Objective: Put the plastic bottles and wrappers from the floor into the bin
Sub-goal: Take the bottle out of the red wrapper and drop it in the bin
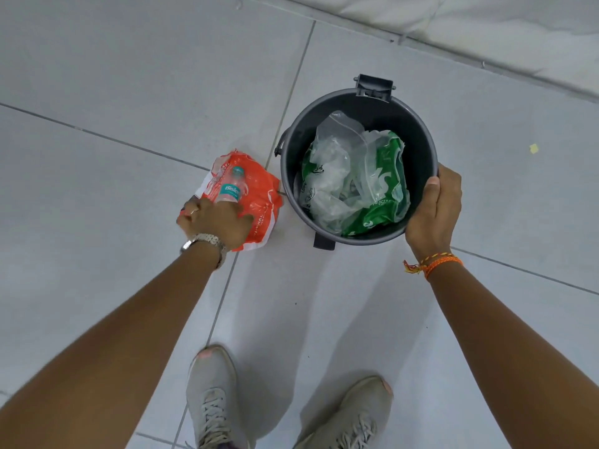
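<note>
Both hands closed: left hand (216, 223) on bottle (230, 187), right hand (432, 211) on bin (356, 102).

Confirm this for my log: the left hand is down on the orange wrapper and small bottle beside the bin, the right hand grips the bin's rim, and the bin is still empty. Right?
Not quite. The bin is not empty: the head view shows clear plastic and a green wrapper inside. The rest holds: left hand on the orange wrapper and bottle, right hand on the rim.
</note>
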Demonstrator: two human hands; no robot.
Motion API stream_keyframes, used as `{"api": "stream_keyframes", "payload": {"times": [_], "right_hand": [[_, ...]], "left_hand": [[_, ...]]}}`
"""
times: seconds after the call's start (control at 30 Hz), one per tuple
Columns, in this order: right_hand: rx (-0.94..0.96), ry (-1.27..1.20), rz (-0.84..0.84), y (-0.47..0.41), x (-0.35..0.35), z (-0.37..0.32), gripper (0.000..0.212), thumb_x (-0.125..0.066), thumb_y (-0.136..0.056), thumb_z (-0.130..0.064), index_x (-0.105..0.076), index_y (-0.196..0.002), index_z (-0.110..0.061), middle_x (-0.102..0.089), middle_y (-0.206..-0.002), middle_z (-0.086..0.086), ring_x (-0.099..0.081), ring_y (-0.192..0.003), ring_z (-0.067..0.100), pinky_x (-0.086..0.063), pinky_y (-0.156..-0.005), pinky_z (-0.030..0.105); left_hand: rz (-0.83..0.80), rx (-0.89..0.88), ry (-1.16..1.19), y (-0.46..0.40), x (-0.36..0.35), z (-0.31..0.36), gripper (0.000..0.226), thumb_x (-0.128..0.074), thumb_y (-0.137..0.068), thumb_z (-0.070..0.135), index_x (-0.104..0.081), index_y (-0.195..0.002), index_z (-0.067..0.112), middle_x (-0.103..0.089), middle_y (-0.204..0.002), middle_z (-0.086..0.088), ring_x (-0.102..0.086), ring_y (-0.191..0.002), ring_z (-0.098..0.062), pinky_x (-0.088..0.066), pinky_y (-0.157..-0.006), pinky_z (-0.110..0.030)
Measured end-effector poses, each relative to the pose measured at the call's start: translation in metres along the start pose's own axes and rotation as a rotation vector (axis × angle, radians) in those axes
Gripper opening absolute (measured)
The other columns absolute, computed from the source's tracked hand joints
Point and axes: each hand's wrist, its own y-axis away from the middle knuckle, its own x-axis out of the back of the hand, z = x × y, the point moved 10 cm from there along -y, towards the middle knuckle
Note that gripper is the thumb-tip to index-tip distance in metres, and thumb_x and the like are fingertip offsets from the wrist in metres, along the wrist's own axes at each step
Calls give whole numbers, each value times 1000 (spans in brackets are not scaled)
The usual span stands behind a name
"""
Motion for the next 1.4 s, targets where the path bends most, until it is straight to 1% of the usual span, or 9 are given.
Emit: {"api": "stream_keyframes", "payload": {"times": [0.13, 0.27, 0.43, 0.57, 0.7, 0.83, 1.13, 1.23, 1.4], "right_hand": [[8, 0, 0, 0, 0, -2, 32, -31, -108, -20, -58, -124, -15, -52, -117, -4, -54, -111, 24, -48, -98, 51], [-1, 4, -1, 0, 1, -1, 34, -30, -108, -23, -58, -125, -16, -53, -118, -2, -54, -110, 23, -49, -97, 48], [-26, 5, -8, 1, 0, 0, 37, -28, -107, -26, -58, -126, -14, -57, -123, 9, -53, -110, 24, -49, -95, 41], [-14, 11, -14, -1, 0, -1, 37, -29, -107, -24, -58, -127, -13, -57, -123, 9, -54, -111, 25, -49, -95, 41], [-14, -2, 0, 0, 1, 0, 35, -31, -107, -20, -59, -126, -12, -53, -119, -1, -54, -110, 26, -49, -96, 45], [-11, -21, 13, 0, 1, -1, 34, -31, -107, -20, -59, -124, -10, -52, -116, -1, -54, -109, 28, -49, -96, 47], [3, -42, 24, 0, 0, 1, 34, -31, -107, -22, -59, -124, -12, -52, -116, -2, -56, -109, 28, -49, -96, 51], [2, -43, 22, 1, 0, 2, 33, -32, -107, -21, -59, -122, -11, -52, -115, -2, -56, -108, 28, -49, -96, 52], [25, -11, 12, 1, 2, -6, 32, -32, -107, -16, -60, -120, -7, -50, -112, -3, -55, -105, 27, -48, -94, 51]], "left_hand": [[317, 124, 596, 50, 48, -6, 48, -56, -91, 52, -67, -135, 35, -51, -138, -14, -37, -131, -39, -32, -109, -51], [625, -171, 687, 123, 101, 39, 48, -56, -88, 48, -66, -135, 38, -44, -149, -8, -33, -138, -34, -23, -109, -40], [452, -467, 282, 145, 82, 123, 45, -56, -95, 50, -58, -140, 47, -27, -166, -5, -21, -148, -36, -20, -118, -51], [415, -515, 443, 124, 79, 119, 36, -56, -91, 48, -72, -123, 44, -45, -157, -1, -31, -143, -31, -24, -109, -40], [497, -263, 721, 75, 82, 50, 26, -59, -87, 36, -78, -105, 33, -68, -128, 1, -52, -129, -27, -29, -100, -30], [141, 304, 1181, 24, 9, -33, 34, -57, -95, 20, -71, -126, 18, -70, -127, -11, -62, -113, -34, -49, -88, -36], [-55, 509, 1489, 7, -61, -49, 51, -66, -91, 5, -55, -136, 26, -62, -140, -4, -61, -124, -25, -46, -112, -43], [33, 517, 1566, 12, -62, -52, 46, -62, -87, 1, -62, -125, 27, -68, -130, -2, -67, -107, -23, -54, -99, -42], [492, 383, 1246, 48, 31, -60, 64, -64, -69, 26, -62, -133, 23, -66, -110, -2, -56, -124, -38, -52, -101, -45]]}}
